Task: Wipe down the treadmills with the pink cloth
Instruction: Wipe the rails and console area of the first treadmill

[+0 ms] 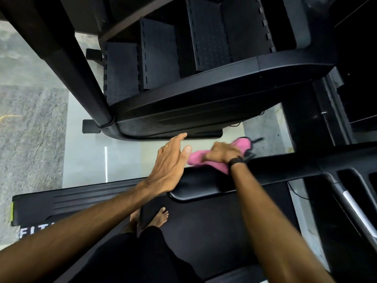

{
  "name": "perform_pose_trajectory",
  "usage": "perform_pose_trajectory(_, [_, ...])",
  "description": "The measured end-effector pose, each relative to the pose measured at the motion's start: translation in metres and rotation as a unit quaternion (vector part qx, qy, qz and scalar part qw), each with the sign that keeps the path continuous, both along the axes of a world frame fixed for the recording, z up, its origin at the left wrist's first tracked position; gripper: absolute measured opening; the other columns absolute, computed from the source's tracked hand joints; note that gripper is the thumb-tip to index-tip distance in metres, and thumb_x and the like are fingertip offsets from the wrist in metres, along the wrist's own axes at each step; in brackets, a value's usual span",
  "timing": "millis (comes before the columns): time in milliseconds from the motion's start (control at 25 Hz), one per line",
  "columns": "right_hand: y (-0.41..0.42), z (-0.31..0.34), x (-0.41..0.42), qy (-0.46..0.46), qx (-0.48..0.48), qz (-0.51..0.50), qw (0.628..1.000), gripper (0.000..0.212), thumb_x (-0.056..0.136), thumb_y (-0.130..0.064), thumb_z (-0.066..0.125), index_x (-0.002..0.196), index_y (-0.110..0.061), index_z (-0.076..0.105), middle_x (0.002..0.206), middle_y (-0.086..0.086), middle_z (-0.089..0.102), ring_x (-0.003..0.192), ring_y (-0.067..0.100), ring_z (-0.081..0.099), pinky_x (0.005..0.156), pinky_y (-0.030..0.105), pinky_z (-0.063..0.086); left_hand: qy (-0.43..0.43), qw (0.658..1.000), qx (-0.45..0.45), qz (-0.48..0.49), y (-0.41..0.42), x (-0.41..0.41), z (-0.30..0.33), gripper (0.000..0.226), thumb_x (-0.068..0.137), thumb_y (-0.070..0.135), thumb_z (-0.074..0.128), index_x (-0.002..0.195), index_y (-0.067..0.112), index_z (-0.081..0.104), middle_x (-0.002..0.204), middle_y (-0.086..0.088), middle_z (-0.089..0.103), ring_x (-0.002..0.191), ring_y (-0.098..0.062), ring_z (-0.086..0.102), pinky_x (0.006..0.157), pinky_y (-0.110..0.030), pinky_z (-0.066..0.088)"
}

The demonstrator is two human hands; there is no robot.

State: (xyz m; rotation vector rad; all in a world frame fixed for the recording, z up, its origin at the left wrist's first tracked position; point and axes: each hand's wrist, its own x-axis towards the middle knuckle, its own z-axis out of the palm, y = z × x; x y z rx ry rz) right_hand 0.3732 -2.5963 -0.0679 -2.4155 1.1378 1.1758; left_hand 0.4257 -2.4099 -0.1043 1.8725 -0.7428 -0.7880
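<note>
Fingers, right hand (222,155): curled around the bunched pink cloth (199,158), gripping it; knuckles face up, fingertips hidden under the fabric.
Fingers, left hand (170,160): straight and held close together, thumb slightly apart; nothing gripped. Palm side faces the cloth, heel of the hand over the edge of the black padded console bar (204,184); contact with the bar cannot be told.
Pink cloth: crumpled, pressed on the top front edge of the black console bar, one end sticking out beyond the right hand toward the floor gap, the other end trailing down by the wrist.
Right wrist: black band (236,161) worn just behind the hand.
Left hand ring: thin gold ring (164,147) on one finger.
Near treadmill: black running belt (204,225) below the bar; a bare foot (160,216) stands on it; black side rail (81,198) to the left with a yellow-green end tip.
Far machine: black stair-climber with textured steps (159,56), directly ahead, apart from both hands.
Floor: pale tile strip (85,160) between the machines, grey speckled mat (30,139) at left.
</note>
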Motion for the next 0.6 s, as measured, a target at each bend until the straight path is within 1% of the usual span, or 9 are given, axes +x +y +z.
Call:
perform_pose_trajectory(80, [0.051, 0.000, 0.003, -0.095, 0.033, 0.063, 0.993, 0.050, 0.087, -0.062, 0.057, 0.113, -0.020, 0.063, 0.122, 0.009, 0.066, 0.113, 0.030, 0.060, 0.095, 0.038, 0.042, -0.013, 1.000, 0.008, -0.013, -0.001, 0.001, -0.001, 0.082, 0.086, 0.066, 0.009, 0.152, 0.021, 0.028, 0.153, 0.003, 0.037, 0.129, -0.005, 0.033, 0.109, -0.022, 0.016])
perform_pose_trajectory(120, [0.066, 0.008, -0.010, -0.170, 0.026, 0.081, 0.982, 0.047, 0.089, -0.060, 0.055, 0.113, -0.021, 0.066, 0.117, 0.010, 0.066, 0.111, 0.030, 0.060, 0.096, 0.039, 0.043, -0.016, 1.000, 0.011, -0.017, -0.002, 0.002, -0.001, 0.083, 0.086, 0.067, 0.009, 0.152, 0.021, 0.029, 0.153, 0.003, 0.036, 0.132, -0.007, 0.034, 0.109, -0.021, 0.016])
perform_pose_trajectory(200, [0.056, 0.026, -0.046, -0.254, -0.009, 0.057, 0.965, 0.056, 0.088, -0.066, 0.055, 0.121, -0.023, 0.069, 0.115, 0.008, 0.066, 0.109, 0.028, 0.060, 0.098, 0.041, 0.044, -0.020, 0.999, 0.014, -0.029, -0.003, 0.003, -0.003, 0.083, 0.086, 0.068, 0.008, 0.151, 0.021, 0.029, 0.153, 0.002, 0.036, 0.134, -0.011, 0.036, 0.109, -0.022, 0.017])
perform_pose_trajectory(240, [0.033, 0.034, -0.061, -0.237, -0.030, 0.034, 0.970, 0.062, 0.085, -0.070, 0.056, 0.123, -0.023, 0.070, 0.116, 0.008, 0.068, 0.109, 0.028, 0.062, 0.098, 0.041, 0.045, -0.019, 0.999, 0.016, -0.033, -0.003, 0.002, -0.003, 0.084, 0.086, 0.069, 0.009, 0.151, 0.021, 0.029, 0.153, 0.002, 0.036, 0.134, -0.013, 0.037, 0.110, -0.024, 0.018])
perform_pose_trajectory(360, [-0.039, 0.029, -0.064, -0.075, -0.097, -0.035, 0.992, 0.067, 0.082, -0.075, 0.058, 0.126, -0.025, 0.067, 0.120, 0.010, 0.070, 0.111, 0.030, 0.064, 0.095, 0.039, 0.045, -0.010, 0.999, 0.029, -0.037, -0.001, 0.000, -0.002, 0.085, 0.085, 0.073, 0.010, 0.152, 0.023, 0.028, 0.152, 0.003, 0.036, 0.132, -0.017, 0.041, 0.112, -0.032, 0.024])
perform_pose_trajectory(440, [-0.031, 0.015, -0.037, -0.038, -0.071, -0.016, 0.997, 0.064, 0.083, -0.069, 0.059, 0.125, -0.021, 0.066, 0.128, 0.011, 0.067, 0.116, 0.030, 0.062, 0.095, 0.037, 0.044, -0.024, 0.998, 0.043, -0.048, -0.002, 0.000, 0.000, 0.086, 0.085, 0.073, 0.010, 0.152, 0.022, 0.026, 0.152, 0.002, 0.035, 0.132, -0.018, 0.041, 0.113, -0.035, 0.026])
perform_pose_trajectory(480, [-0.012, 0.009, -0.024, -0.052, -0.060, 0.013, 0.997, 0.062, 0.085, -0.066, 0.057, 0.125, -0.019, 0.065, 0.129, 0.011, 0.066, 0.117, 0.030, 0.062, 0.095, 0.036, 0.044, -0.037, 0.997, 0.050, -0.051, -0.003, 0.000, 0.003, 0.087, 0.084, 0.073, 0.010, 0.152, 0.021, 0.025, 0.153, 0.001, 0.035, 0.133, -0.018, 0.041, 0.113, -0.034, 0.025])
perform_pose_trajectory(520, [0.015, 0.001, -0.018, -0.101, -0.048, 0.051, 0.992, 0.062, 0.086, -0.067, 0.053, 0.125, -0.019, 0.065, 0.127, 0.010, 0.067, 0.116, 0.030, 0.061, 0.095, 0.037, 0.043, -0.047, 0.996, 0.056, -0.047, -0.004, -0.001, 0.005, 0.089, 0.083, 0.073, 0.009, 0.153, 0.021, 0.025, 0.153, 0.000, 0.034, 0.134, -0.018, 0.040, 0.112, -0.032, 0.024])
perform_pose_trajectory(600, [0.059, 0.013, -0.041, -0.244, -0.047, 0.094, 0.964, 0.068, 0.085, -0.072, 0.041, 0.122, -0.022, 0.068, 0.117, 0.008, 0.067, 0.110, 0.029, 0.058, 0.095, 0.040, 0.040, -0.048, 0.997, 0.059, -0.027, -0.006, -0.005, 0.009, 0.090, 0.082, 0.074, 0.008, 0.153, 0.020, 0.025, 0.154, -0.001, 0.034, 0.136, -0.018, 0.039, 0.112, -0.031, 0.024])
